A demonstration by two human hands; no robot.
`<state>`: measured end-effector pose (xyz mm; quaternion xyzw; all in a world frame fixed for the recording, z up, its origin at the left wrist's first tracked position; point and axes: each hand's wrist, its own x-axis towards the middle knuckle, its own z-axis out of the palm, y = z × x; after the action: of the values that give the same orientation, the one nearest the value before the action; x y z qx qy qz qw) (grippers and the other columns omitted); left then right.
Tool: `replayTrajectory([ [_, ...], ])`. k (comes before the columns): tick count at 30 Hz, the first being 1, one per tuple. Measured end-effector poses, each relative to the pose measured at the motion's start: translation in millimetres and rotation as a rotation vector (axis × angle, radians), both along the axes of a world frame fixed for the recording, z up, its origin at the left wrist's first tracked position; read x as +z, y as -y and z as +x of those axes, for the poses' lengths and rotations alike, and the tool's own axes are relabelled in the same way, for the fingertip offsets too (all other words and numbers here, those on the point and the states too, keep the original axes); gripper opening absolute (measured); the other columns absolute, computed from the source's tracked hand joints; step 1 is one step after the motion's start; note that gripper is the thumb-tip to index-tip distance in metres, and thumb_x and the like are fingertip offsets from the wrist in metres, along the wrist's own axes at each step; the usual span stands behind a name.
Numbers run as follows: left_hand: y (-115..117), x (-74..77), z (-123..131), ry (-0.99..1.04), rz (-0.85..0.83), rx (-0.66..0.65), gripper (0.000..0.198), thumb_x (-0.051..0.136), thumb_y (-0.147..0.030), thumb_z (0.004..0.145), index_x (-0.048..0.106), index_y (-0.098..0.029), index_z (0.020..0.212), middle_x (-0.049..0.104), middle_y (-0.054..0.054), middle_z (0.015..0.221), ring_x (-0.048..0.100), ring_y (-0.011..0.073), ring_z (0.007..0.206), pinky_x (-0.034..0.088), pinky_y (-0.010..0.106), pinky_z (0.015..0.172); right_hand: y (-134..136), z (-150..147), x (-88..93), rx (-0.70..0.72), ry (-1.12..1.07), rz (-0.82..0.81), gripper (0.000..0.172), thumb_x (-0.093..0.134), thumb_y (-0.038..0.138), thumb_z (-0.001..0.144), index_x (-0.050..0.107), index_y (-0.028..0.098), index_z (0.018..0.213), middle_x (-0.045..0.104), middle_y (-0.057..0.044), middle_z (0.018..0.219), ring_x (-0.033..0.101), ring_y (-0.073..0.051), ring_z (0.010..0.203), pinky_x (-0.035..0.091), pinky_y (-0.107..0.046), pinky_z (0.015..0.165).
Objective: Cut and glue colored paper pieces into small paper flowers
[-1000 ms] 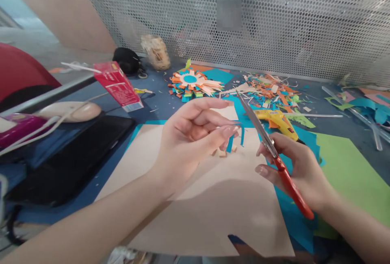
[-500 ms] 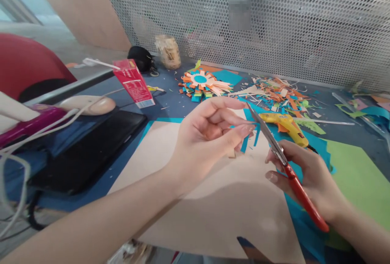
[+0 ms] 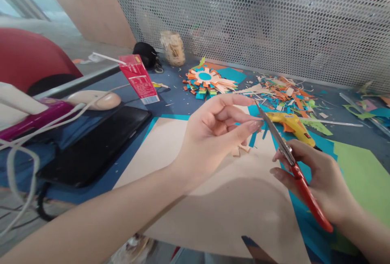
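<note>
Thumb and fingers of my left hand (image 3: 213,134) are pinched on a small piece of blue paper (image 3: 252,139), whose narrow cut strips hang below the fingertips. In my right hand (image 3: 329,178) are scissors (image 3: 310,199) with red handles, their blades pointing up and away beside the blue paper. The blades look closed or nearly so, with the tip close to my left fingertips; whether they touch the paper I cannot tell. Under both hands lies a large peach sheet (image 3: 231,215), with small peach scraps (image 3: 236,151) on it below the left hand.
A yellow glue gun (image 3: 294,128) lies behind the scissors. Farther back are a layered paper flower (image 3: 204,77) and a heap of paper scraps (image 3: 288,93). Green paper (image 3: 362,170) is at right. A black phone (image 3: 97,146), red drink carton (image 3: 139,79) and purple power strip (image 3: 45,113) stand left.
The whole view has shifted slightly, so things sit a little farther right. Both hands keep nearly the same pose, with the blue paper and scissors still held.
</note>
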<state>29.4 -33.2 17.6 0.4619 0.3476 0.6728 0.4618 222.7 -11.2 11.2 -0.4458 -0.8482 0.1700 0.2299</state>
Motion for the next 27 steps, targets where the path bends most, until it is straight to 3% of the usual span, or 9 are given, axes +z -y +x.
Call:
replayTrajectory([
  [14,-3.9,-2.1,0.9,0.199,-0.013,-0.134,0.017,0.069,-0.012,0.069,0.063,-0.018,0.084,0.062,-0.005,0.059,0.053,0.0054,0.047,0.045,0.016,0.045,-3.1,0.1,-4.8,0.018,-0.004,0.131,0.024,0.054,0.047,0.076,0.053,0.022,0.077,0.058,0.001,0.063,0.054,-0.016,0.053,0.041,-0.025,0.044],
  [27,-3.0,-3.8,0.3,0.145,-0.017,-0.060,0.018,0.070,-0.013,0.070,0.064,-0.018,0.085,0.065,-0.004,0.064,0.056,0.0056,0.051,0.047,0.015,0.047,-2.6,1.9,-5.6,-0.051,-0.027,0.022,0.031,0.053,0.054,0.075,0.053,0.023,0.074,0.055,0.002,0.060,0.052,-0.015,0.052,0.041,-0.025,0.044],
])
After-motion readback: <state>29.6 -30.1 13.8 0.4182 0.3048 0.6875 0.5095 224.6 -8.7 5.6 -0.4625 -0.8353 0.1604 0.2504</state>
